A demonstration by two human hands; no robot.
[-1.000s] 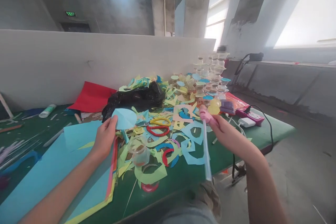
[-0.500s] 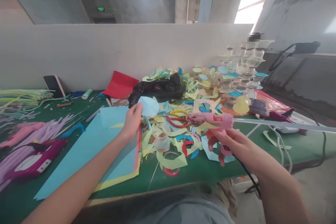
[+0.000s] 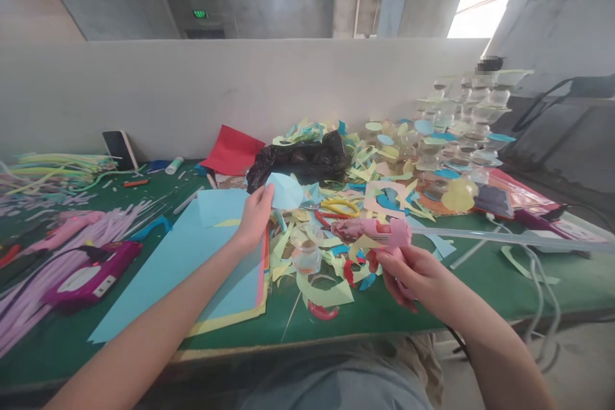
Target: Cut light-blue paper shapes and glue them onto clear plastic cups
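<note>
Our left hand (image 3: pixel 256 214) fingers pinch a blue paper piece (image 3: pixel 287 191) clear of the scraps (image 3: pixel 330 295); right hand (image 3: pixel 414 275) fingers wrap the pink glue gun (image 3: pixel 377 230), nozzle toward it

Left hand (image 3: pixel 255 214): held up near the middle of my view, thumb pressed against the fingertips in a pinch, wrist nearly straight. Left forearm (image 3: pixel 158 327): bare, running from the lower left corner up and to the right. Right hand (image 3: pixel 414 274): lower and to the right, well apart from the left hand, fingers curled into a closed grip. Right forearm (image 3: pixel 494 352): bare, rising from the lower right corner.
</note>
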